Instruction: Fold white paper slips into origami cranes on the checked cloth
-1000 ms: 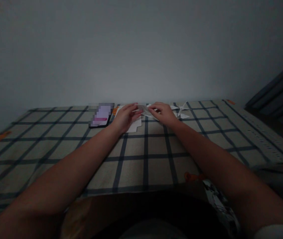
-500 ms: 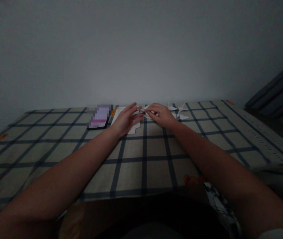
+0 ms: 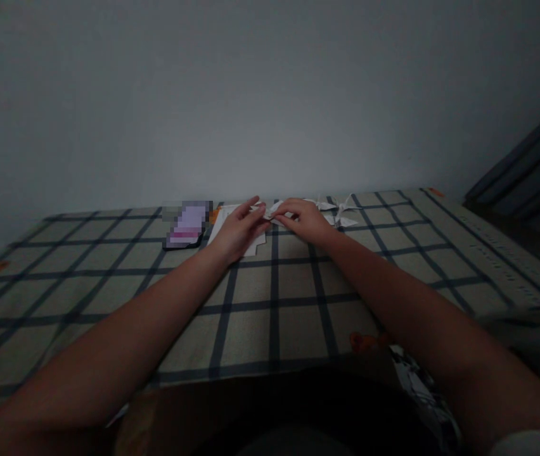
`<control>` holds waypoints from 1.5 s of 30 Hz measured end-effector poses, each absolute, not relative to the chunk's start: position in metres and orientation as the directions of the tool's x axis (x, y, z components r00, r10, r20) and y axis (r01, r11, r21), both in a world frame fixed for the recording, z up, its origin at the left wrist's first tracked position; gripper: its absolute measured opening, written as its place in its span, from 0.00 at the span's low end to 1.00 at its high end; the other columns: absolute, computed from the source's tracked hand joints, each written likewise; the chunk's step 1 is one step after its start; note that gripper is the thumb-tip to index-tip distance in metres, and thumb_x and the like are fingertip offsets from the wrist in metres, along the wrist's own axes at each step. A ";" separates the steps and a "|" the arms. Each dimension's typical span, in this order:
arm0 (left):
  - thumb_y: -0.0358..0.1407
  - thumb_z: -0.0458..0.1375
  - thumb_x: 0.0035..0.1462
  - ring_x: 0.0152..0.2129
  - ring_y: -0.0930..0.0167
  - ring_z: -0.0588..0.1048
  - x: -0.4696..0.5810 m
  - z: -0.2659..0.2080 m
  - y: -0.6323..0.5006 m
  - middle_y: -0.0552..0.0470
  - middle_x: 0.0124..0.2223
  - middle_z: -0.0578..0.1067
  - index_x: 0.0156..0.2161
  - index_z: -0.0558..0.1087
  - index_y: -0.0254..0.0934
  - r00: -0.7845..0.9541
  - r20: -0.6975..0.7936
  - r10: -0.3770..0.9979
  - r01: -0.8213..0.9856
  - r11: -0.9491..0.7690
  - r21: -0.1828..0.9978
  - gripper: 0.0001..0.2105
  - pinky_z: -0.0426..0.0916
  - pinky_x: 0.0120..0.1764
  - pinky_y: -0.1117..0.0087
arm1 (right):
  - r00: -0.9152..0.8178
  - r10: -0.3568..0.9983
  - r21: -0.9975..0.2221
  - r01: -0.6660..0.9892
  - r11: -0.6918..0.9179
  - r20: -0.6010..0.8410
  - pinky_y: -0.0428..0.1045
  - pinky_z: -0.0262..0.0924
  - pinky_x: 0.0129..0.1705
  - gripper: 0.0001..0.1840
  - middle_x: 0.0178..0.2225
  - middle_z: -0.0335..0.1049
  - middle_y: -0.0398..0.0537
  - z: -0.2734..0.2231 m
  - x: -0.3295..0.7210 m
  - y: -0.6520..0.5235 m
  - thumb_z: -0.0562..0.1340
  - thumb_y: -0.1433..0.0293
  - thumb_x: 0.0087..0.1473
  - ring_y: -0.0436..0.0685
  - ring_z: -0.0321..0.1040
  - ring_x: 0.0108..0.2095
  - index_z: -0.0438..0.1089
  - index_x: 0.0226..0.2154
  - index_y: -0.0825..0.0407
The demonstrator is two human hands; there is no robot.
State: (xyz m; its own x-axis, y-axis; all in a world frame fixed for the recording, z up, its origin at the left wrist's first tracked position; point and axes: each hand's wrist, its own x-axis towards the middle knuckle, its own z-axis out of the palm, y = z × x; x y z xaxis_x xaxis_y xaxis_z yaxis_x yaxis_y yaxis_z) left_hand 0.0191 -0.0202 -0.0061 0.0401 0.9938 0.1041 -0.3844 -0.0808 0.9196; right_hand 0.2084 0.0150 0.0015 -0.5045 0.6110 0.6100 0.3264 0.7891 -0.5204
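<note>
A small folded piece of white paper (image 3: 269,216) is between my two hands, mostly hidden by the fingers. My left hand (image 3: 242,229) pinches its left side with thumb and fingertips, while one finger stays raised. From the right, my right hand (image 3: 304,220) grips it with thumb and forefinger, the other fingers curled. Beneath and beside my left hand lie flat white paper sheets (image 3: 251,249). Folded white paper figures with pointed tips, like origami cranes (image 3: 345,213), lie just beyond my right hand and are partly covered by it.
Left of the sheets lies a phone (image 3: 187,225), its lit screen pixelated. A checked cloth (image 3: 251,329) covers the table, which meets a plain wall (image 3: 270,101) at the back. A dark curtain-like fabric (image 3: 531,171) hangs at the far right.
The fingers of my left hand have drawn together onto the folded paper from a more spread pose. My right hand has shifted slightly left. The view has moved a little.
</note>
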 end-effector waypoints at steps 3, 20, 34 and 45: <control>0.34 0.70 0.50 0.42 0.72 0.77 0.019 -0.006 -0.020 0.46 0.49 0.75 0.52 0.73 0.37 0.053 0.109 0.993 -0.386 -0.080 0.919 0.23 0.71 0.53 0.66 | -0.463 0.637 -0.566 0.303 0.767 0.616 0.51 0.62 0.46 0.06 0.37 0.77 0.48 -0.001 0.208 0.016 0.63 0.70 0.57 0.55 0.70 0.40 0.78 0.34 0.49; 0.35 0.66 0.56 0.45 0.69 0.77 0.015 -0.009 -0.017 0.45 0.49 0.77 0.46 0.76 0.36 0.108 0.072 0.991 -0.354 -0.030 0.935 0.13 0.71 0.52 0.68 | -0.416 0.793 -0.804 0.202 0.559 0.446 0.47 0.60 0.38 0.14 0.32 0.75 0.46 -0.005 0.206 0.018 0.63 0.58 0.57 0.52 0.67 0.33 0.75 0.32 0.52; 0.30 0.68 0.49 0.38 0.70 0.78 0.019 -0.004 -0.020 0.44 0.43 0.80 0.42 0.79 0.32 0.091 0.061 0.994 -0.412 -0.018 0.911 0.13 0.74 0.44 0.69 | -0.395 0.759 -0.728 0.262 0.633 0.518 0.49 0.62 0.41 0.13 0.37 0.77 0.50 -0.006 0.204 0.019 0.63 0.62 0.55 0.54 0.70 0.37 0.77 0.36 0.54; 0.33 0.72 0.46 0.38 0.69 0.78 0.018 -0.011 -0.016 0.44 0.43 0.80 0.45 0.79 0.33 0.146 0.093 0.985 -0.387 -0.030 0.921 0.18 0.71 0.46 0.67 | -0.410 0.837 -0.883 0.135 0.449 0.363 0.47 0.57 0.33 0.20 0.25 0.66 0.42 0.000 0.204 0.011 0.64 0.53 0.52 0.49 0.61 0.27 0.70 0.27 0.54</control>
State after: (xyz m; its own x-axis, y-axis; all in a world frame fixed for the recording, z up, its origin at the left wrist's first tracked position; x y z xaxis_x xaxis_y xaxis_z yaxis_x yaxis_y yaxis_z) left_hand 0.0175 -0.0163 -0.0112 0.1463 0.9848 0.0932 -0.3873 -0.0297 0.9215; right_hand 0.2039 0.0110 0.0005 -0.4103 0.8367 0.3629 0.1348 0.4492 -0.8832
